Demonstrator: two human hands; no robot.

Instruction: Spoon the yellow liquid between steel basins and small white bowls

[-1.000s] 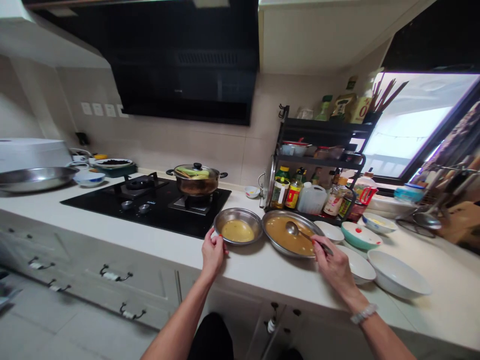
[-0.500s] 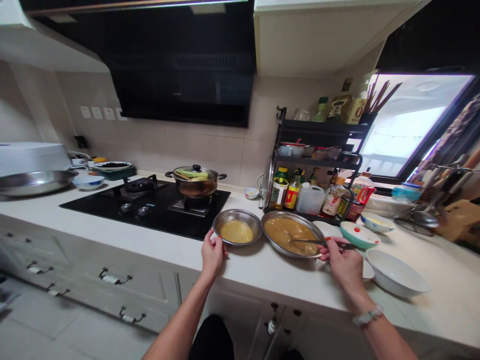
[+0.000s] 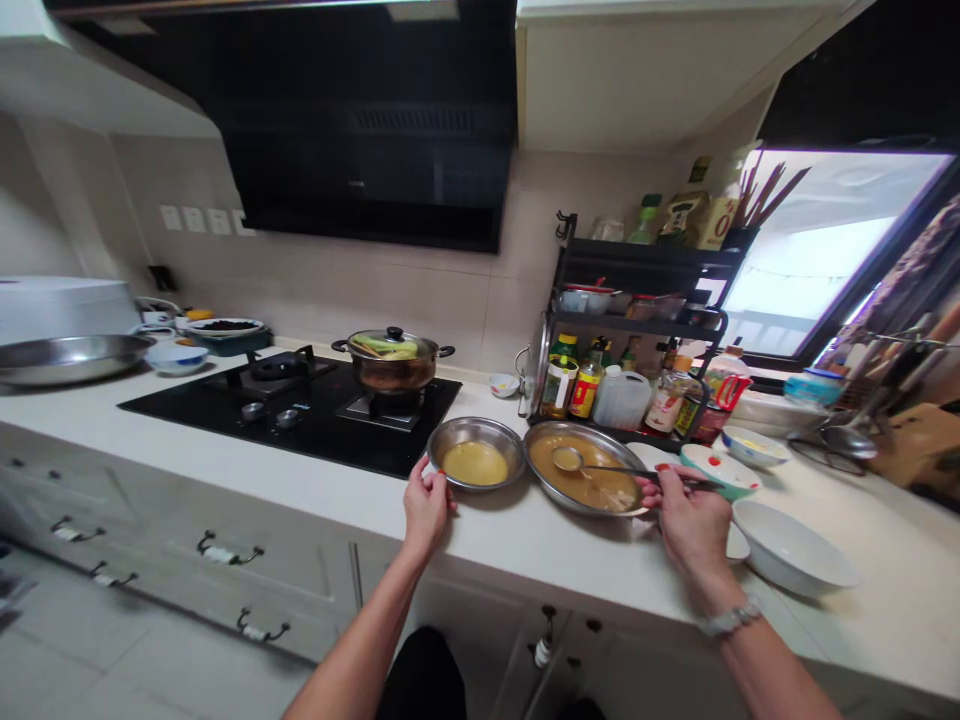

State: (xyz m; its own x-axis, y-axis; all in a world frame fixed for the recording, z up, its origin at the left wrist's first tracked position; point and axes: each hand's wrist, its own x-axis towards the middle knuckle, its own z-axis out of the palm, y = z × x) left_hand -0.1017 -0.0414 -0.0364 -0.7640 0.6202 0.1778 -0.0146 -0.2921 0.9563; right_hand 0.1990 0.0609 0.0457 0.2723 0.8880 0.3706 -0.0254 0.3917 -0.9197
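Note:
My left hand (image 3: 427, 508) grips the rim of a steel bowl (image 3: 508, 437), thumb on the near-left edge. Yellowish liquid (image 3: 474, 464) lies in that bowl. Just to its right stands a larger steel bowl (image 3: 544, 485) of brown liquid (image 3: 600, 455), with pale pieces showing near its right side. The dark handle of a ladle (image 3: 626, 470) is in my right hand (image 3: 691, 515), whose fingers are closed around it. The ladle's round cup (image 3: 568, 459) is at the surface of the brown liquid and holds some of it.
A lidded pot (image 3: 394, 362) sits on the black gas hob (image 3: 322, 425) to the left. Behind the bowls is a rack (image 3: 645, 322) of sauce bottles. Several bowls, among them a white bowl (image 3: 791, 550) and a green-rimmed bowl (image 3: 720, 470), stand at the right.
The ladle's cup has risen to the surface of the brown liquid and now shows, having been mostly sunk before. My left hand stays on the smaller bowl.

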